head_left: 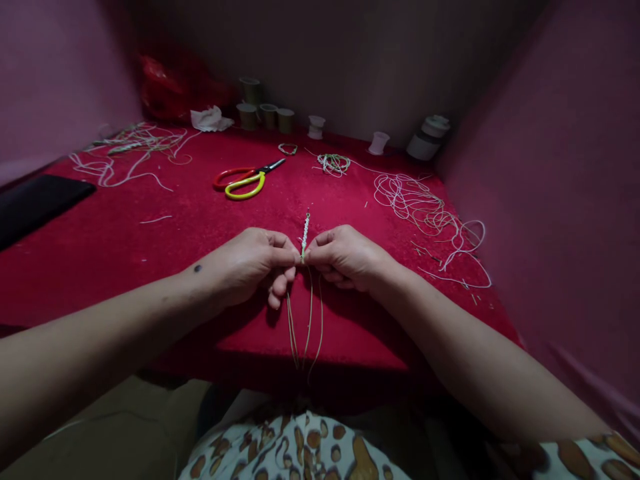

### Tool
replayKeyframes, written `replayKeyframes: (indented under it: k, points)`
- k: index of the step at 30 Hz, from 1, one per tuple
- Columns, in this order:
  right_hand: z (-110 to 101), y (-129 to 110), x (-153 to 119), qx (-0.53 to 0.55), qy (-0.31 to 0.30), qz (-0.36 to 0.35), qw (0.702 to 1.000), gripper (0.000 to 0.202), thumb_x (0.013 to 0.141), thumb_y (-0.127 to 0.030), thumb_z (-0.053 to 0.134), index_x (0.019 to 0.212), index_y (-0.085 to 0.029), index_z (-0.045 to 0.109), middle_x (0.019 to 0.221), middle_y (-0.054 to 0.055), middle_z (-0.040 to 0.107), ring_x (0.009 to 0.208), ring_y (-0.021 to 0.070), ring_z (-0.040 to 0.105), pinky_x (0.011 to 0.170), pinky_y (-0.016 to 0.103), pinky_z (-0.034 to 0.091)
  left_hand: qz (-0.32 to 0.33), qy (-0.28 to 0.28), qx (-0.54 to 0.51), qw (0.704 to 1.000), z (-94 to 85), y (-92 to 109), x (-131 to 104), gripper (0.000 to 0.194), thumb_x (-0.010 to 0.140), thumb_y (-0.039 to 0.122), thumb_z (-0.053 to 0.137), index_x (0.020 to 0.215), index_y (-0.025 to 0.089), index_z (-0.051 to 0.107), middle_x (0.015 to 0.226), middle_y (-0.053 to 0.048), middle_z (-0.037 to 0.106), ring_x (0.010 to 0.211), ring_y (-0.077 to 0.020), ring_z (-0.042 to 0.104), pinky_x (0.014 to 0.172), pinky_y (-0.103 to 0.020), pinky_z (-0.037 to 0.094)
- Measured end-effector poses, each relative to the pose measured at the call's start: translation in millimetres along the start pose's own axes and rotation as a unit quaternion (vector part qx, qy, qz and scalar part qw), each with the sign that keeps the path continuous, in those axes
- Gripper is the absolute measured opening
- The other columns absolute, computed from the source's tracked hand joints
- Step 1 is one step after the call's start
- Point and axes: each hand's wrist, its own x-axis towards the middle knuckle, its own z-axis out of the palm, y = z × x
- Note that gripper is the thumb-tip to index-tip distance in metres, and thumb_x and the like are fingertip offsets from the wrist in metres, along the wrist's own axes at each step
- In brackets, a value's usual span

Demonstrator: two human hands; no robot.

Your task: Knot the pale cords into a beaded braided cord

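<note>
A narrow braided cord, white above and green at its lower end, points away from me over the red cloth. My left hand pinches its lower end from the left, with the other fingers curled loosely below. From the right, my right hand pinches the same end, its fingertips almost meeting the left ones. Several thin tan strands hang from between the hands over the table's front edge. The exact grip on single strands is too small to tell.
Scissors with red and yellow handles lie beyond my hands. Tangled cords lie left and right. Thread spools and a white jar stand at the back. A black flat object lies at the left edge.
</note>
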Motion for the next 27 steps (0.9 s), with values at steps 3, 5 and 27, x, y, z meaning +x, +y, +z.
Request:
replayKeyframes:
  k: [3, 5, 27]
  points:
    - [2.0, -3.4, -1.8, -0.017, 0.019, 0.006, 1.000, 0.025, 0.075, -0.015, 0.058, 0.057, -0.018, 0.041, 0.039, -0.009, 0.035, 0.029, 0.0033, 0.027, 0.027, 0.016, 0.018, 0.017, -0.007, -0.006, 1.000, 1.7, -1.5, 0.9, 0.019, 0.075, 0.017, 0.057, 0.058, 0.019, 0.051, 0.040, 0.006, 0.044, 0.025, -0.0068, 0.034, 0.024, -0.021, 0.034]
    - [2.2, -5.5, -3.0, -0.027, 0.025, 0.008, 0.999, 0.026, 0.076, -0.015, 0.057, 0.057, -0.018, 0.041, 0.038, -0.008, 0.035, 0.028, 0.0035, 0.028, 0.027, 0.017, 0.018, 0.014, -0.016, -0.013, 1.000, 2.8, -1.4, 1.5, 0.019, 0.075, 0.016, 0.057, 0.058, 0.020, 0.049, 0.039, 0.008, 0.038, 0.025, -0.0055, 0.029, 0.023, -0.020, 0.030]
    - [63.7, 16.4, -83.2, -0.472, 0.037, -0.167, 0.865, 0.012, 0.078, -0.018, 0.051, 0.070, -0.015, 0.059, 0.059, 0.005, 0.059, 0.047, 0.0111, 0.039, 0.046, 0.027, 0.028, -0.040, -0.018, -0.036, 0.998, 8.4, 11.0, 1.0, 0.025, 0.075, 0.007, 0.048, 0.053, 0.015, 0.052, 0.053, -0.004, 0.061, 0.030, -0.0042, 0.037, 0.025, -0.016, 0.025]
